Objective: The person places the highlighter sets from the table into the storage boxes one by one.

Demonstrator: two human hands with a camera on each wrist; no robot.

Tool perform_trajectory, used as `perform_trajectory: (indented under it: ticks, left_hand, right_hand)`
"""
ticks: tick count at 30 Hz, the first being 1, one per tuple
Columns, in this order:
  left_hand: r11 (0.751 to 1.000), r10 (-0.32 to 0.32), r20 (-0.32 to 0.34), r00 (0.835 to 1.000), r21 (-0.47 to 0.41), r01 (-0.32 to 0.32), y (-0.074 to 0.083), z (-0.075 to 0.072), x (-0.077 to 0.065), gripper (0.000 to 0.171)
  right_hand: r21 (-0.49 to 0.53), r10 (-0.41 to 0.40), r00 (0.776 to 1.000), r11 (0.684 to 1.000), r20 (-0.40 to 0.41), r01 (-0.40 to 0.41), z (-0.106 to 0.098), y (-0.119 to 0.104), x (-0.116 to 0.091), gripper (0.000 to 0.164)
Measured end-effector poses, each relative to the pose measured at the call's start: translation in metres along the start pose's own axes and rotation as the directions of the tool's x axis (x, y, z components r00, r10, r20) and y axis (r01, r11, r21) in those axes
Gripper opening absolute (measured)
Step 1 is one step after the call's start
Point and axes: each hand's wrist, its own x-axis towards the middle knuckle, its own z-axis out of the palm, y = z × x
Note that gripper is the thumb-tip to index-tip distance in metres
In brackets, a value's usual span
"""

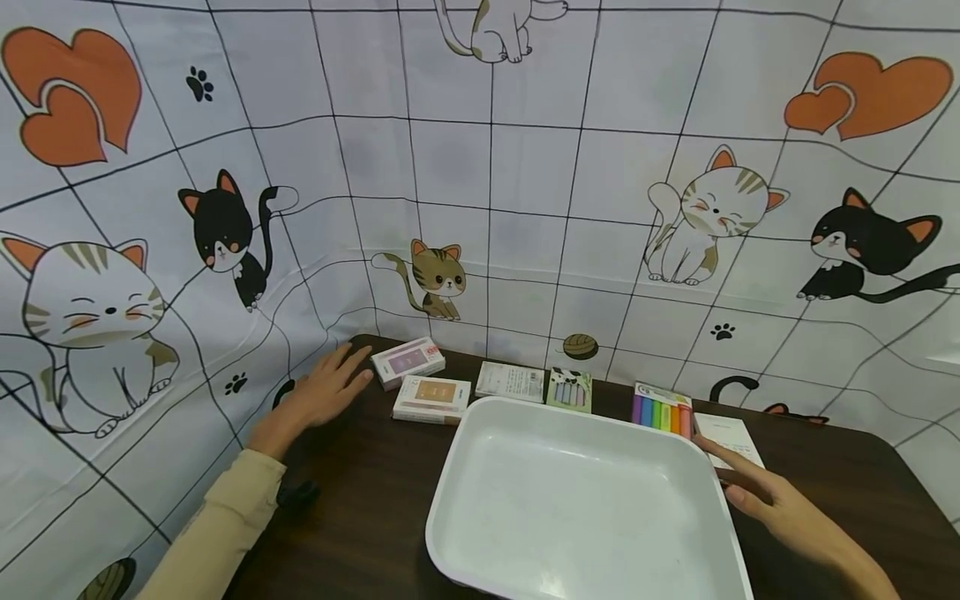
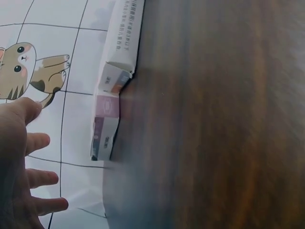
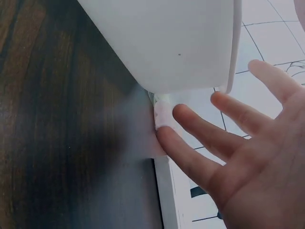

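My left hand (image 1: 321, 393) is spread beside a white box with a purple panel (image 1: 407, 362), at the table's back left. Its fingers are extended and hold nothing, as the left wrist view also shows. By the far right corner of a large white tray (image 1: 577, 500), my right hand (image 1: 787, 504) reaches with straight, spread fingers. It is close to a flat white box (image 1: 731, 435) and a box with rainbow stripes (image 1: 663, 410). In the right wrist view the tray's side (image 3: 176, 52) is just beyond the fingertips; whether they touch it I cannot tell.
Along the back stand a white box with a tan panel (image 1: 432, 399), a white box with printed text (image 1: 510, 382) and a green box with a cow-like pattern (image 1: 570, 389). A cat-print cloth (image 1: 525, 167) hangs behind the dark wooden table (image 1: 352, 500).
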Motion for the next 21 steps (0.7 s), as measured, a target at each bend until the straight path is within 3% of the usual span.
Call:
perform_trajectory:
  ticks: [5,10,17,21]
  left_hand:
    - [0.996,0.088,-0.028,0.996,-0.033,-0.089,0.002,-0.001,0.011,0.058]
    - [0.988,0.134,-0.054,0.99,-0.067,-0.138,0.005,0.002,0.023,0.06]
    - [0.99,0.097,0.026,0.995,-0.11,-0.093,0.01,0.008,0.03,0.062]
    - [0.993,0.074,0.028,0.997,-0.1,-0.071,0.01,0.009,0.029,0.061]
  right_hand:
    - [0.115,-0.042,0.998,0.993,0.054,0.035,-0.001,0.001,0.0,0.057]
    - [0.164,0.023,0.997,0.986,0.078,-0.035,-0.003,0.0,0.0,0.059]
    - [0.329,-0.006,0.99,0.943,0.14,-0.041,-0.003,0.002,0.0,0.066]
    - [0.388,-0.001,0.989,0.92,0.151,-0.058,-0.002,0.003,0.0,0.069]
